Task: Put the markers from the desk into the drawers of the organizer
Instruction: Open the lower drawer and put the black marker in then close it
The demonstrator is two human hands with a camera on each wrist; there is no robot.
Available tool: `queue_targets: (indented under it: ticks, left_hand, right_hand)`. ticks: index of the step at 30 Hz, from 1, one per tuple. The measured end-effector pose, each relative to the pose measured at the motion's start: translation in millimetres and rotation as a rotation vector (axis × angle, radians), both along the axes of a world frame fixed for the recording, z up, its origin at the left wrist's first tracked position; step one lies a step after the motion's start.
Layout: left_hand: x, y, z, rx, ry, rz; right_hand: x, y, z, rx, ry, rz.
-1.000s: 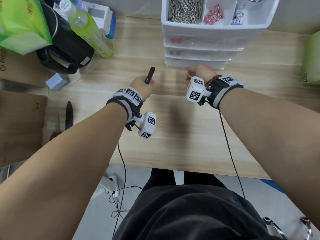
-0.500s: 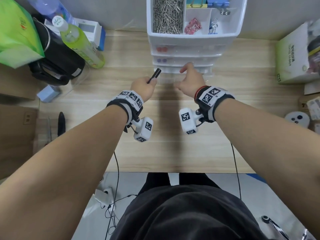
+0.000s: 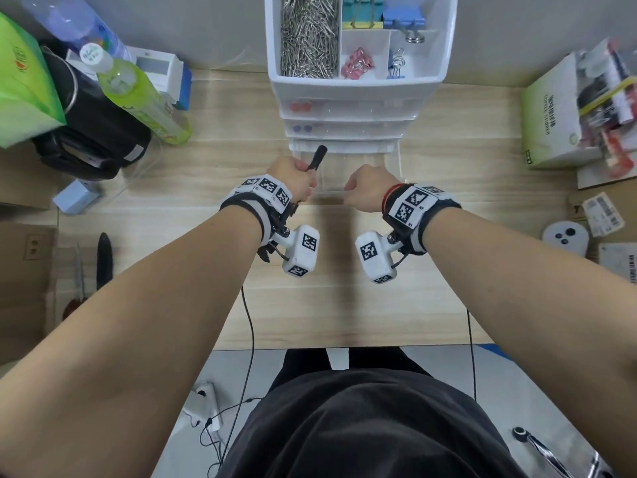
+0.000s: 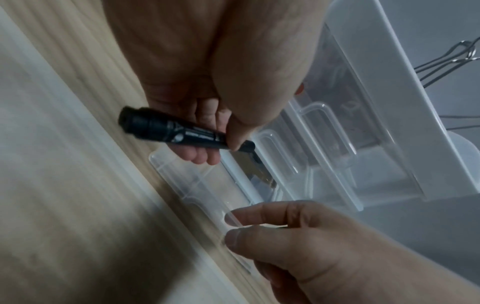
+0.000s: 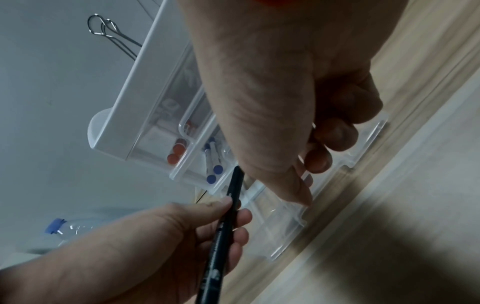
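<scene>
A white organizer with clear drawers stands at the desk's far middle. Its bottom drawer is pulled out toward me and looks empty. My right hand pinches that drawer's front lip between thumb and fingers. My left hand grips a black marker, which points up over the drawer's left end. Red-capped markers lie in the top drawer and blue-capped markers in the middle one.
The organizer's top tray holds paper clips and binder clips. A green bottle and a black bag stand at the far left, boxes at the right. Bare desk lies near me.
My right hand took hold of the bottom drawer's front and pulled it out toward me. My left hand carried the black marker forward over the drawer's left end.
</scene>
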State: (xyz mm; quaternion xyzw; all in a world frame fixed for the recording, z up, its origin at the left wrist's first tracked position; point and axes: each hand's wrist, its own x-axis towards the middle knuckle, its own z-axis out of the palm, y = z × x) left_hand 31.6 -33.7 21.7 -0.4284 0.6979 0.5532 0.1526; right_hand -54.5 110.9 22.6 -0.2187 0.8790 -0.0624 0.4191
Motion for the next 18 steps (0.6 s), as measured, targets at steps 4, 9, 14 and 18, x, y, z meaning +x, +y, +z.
queue_targets:
  ticks: [4,9,14,18]
  left_hand:
    - [-8.7,4.1,-4.0,0.076,-0.033,0.060]
    - [-10.8,0.4,-6.2,0.054,-0.067,0.049]
    - [-12.6,-5.2,-9.8,0.029,-0.106,0.036]
    - [-15.5,-4.7,-9.6,-0.008,-0.132,0.014]
  right_hand:
    - [-8.1,5.8,-6.2,0.021,0.053,0.071]
    - [-9.8,1.8,-9.9,-0.025,0.185,0.072]
    - [-6.2,2.4,-13.8,-0.090,0.228,0.056]
    - [-8.5,3.5,-14.9,-0.119,0.224,0.049]
